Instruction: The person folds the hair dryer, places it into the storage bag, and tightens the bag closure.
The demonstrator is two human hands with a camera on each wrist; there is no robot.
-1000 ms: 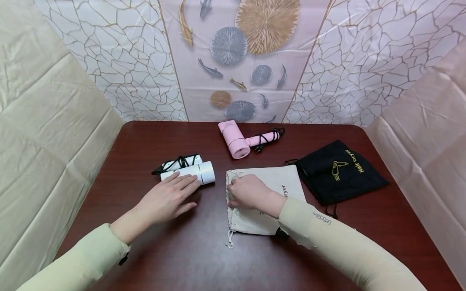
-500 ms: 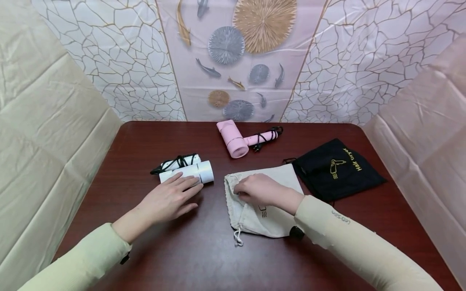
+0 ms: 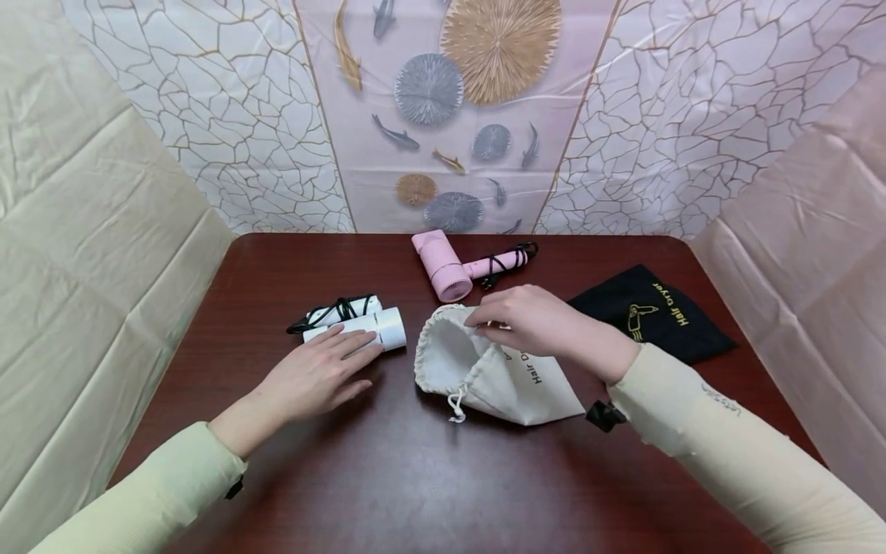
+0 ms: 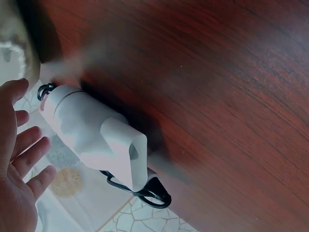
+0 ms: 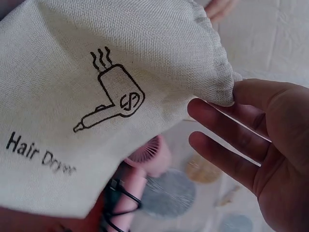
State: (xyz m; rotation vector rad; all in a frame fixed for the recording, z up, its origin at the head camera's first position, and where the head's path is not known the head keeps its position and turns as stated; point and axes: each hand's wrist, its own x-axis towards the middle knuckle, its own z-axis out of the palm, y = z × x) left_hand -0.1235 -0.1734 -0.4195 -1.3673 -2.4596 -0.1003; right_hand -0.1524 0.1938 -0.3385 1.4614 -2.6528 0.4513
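A cream drawstring bag printed "Hair Dryer" lies right of the table's middle, its gathered mouth gaping toward the left. My right hand pinches the upper edge of that mouth between thumb and fingers; in the right wrist view the bag's cloth is stretched out from the fingertips. My left hand has its fingers extended over a white hair dryer, whose black cord is wound round the folded handle. In the left wrist view the white hair dryer appears beside the spread fingers.
A pink hair dryer with a wound black cord lies at the back of the brown table. A black "Hair Dryer" bag lies at the right, partly behind my right hand. Cloth-covered walls stand around the back and sides.
My right hand has lifted the cream bag's edge and moved right, so the flat mouth now gapes wide. The left hand stays almost still at the white hair dryer.
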